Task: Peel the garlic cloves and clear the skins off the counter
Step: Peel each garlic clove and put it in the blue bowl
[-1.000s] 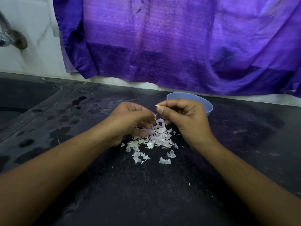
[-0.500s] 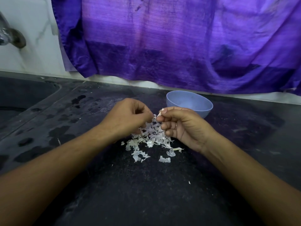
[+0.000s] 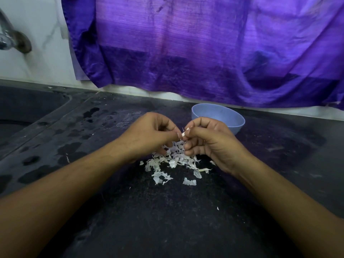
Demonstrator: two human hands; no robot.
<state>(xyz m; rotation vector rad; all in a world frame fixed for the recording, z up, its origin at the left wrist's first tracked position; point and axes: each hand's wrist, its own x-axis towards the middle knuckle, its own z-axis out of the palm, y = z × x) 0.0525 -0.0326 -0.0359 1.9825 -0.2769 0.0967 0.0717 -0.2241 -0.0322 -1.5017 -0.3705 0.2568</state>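
A garlic clove is pinched between both hands above a heap of skins.
The clove is gripped by the curled fingertips of the left hand and the right hand, which are brought close together. The white skins are scattered on the dark counter directly beneath; a blue bowl is set just behind the right hand.

hands: two, left hand and right hand
garlic clove: one
skin flakes: one heap, too many to count
blue bowl: one
purple cloth: one
tap: one
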